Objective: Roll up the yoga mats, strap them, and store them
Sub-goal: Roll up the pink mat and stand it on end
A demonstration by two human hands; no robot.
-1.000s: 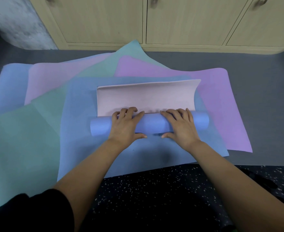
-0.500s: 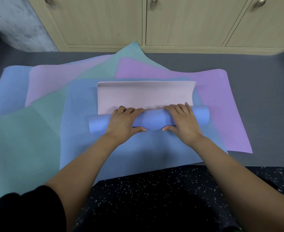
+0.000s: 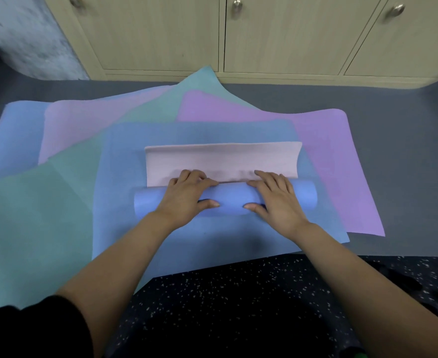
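Observation:
A blue yoga mat [image 3: 228,198] lies partly rolled into a tube across the middle of the floor. Its pale pink inner face [image 3: 223,158] is still flat beyond the roll, far edge curled up. My left hand [image 3: 186,196] wraps over the roll left of centre, fingers on top, thumb underneath at the near side. My right hand [image 3: 277,196] grips it the same way right of centre. Under the roll a larger flat blue mat [image 3: 212,239] is spread out.
More flat mats fan out beneath: a teal one [image 3: 32,215] at the left, a purple one [image 3: 336,161] at the right, a pale pink one [image 3: 83,120] and a blue one [image 3: 8,140] behind. Wooden cabinet doors [image 3: 277,34] stand beyond. Dark speckled flooring [image 3: 238,306] is nearest me.
Both hands have pushed the roll away from me. The tube has grown thicker and the flat pink section beyond it is shorter.

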